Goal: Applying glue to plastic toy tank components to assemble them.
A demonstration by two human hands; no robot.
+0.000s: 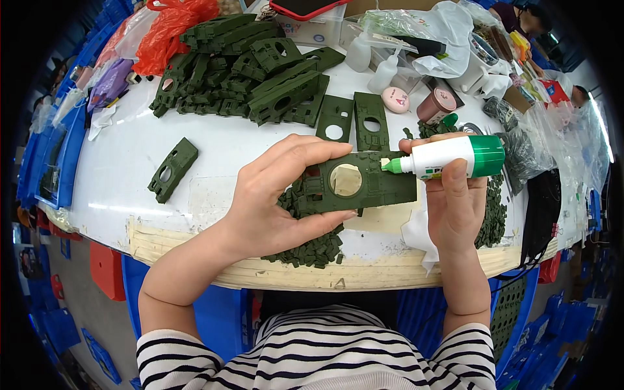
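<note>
My left hand [263,195] grips a dark green plastic toy tank hull [387,190] by its long edges, thumb on the near side and fingers on the far side. Through the hull's round hole the pale surface beneath shows. In my right hand [456,211] lies a white glue bottle [430,158] with a green end, tilted level. Its green nozzle points left and meets the hull's right part, as far as I can tell. Beneath the hull spreads a heap of small green pieces [312,252]. Two more hulls lie just beyond, one of them a flat green hull [371,123].
A large stack of green hulls [227,71] fills the back left. One single hull [173,170] lies alone at left. Squeeze bottles [383,75], a brown jar [437,106] and plastic bags [448,32] crowd the back right. More small pieces [493,218] lie at right, near a wooden table edge [292,274].
</note>
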